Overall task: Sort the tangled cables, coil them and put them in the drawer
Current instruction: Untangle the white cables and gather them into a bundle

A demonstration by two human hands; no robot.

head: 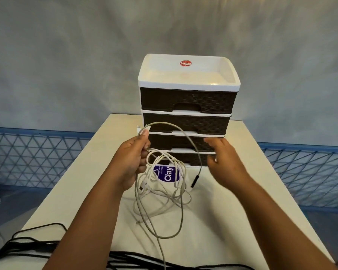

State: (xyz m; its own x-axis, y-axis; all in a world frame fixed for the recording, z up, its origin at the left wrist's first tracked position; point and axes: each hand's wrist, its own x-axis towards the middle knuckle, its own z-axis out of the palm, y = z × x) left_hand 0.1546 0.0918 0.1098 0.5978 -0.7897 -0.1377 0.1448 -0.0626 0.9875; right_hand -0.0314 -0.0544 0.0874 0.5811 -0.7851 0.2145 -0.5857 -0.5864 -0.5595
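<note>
At the near left edge of the pale table [252, 184], black cables [30, 243] lie in loose loops, running across the near edge and cut off by the bottom of the view, so their ends cannot be made out. Your left hand [131, 162] is raised above the table's middle with fingers curled round a bunch of tangled white and grey cables [164, 184], the thumb pressed against a strand near a white plug end that pokes up just past your fingertips. From that grip one grey strand arcs up and over to the right, then drops to a dark connector [194, 181] hanging near the table, pointing downward; the rest of the tangle hangs below your hand in long loops, its long axis running roughly toward you, with one strand trailing off the bottom edge. Under the tangle lies a white bag [183, 217] with a purple label, partly covered by the strands. Your right hand [222, 160] hovers apart from the cables, fingers spread and relaxed, holding nothing, just in front of the lower drawers of the drawer unit [187, 102]. That unit, white-framed with four dark woven-pattern drawers, all pushed in, stands at the table's far end; your hands and the cables hide parts of its lower two drawers.
</note>
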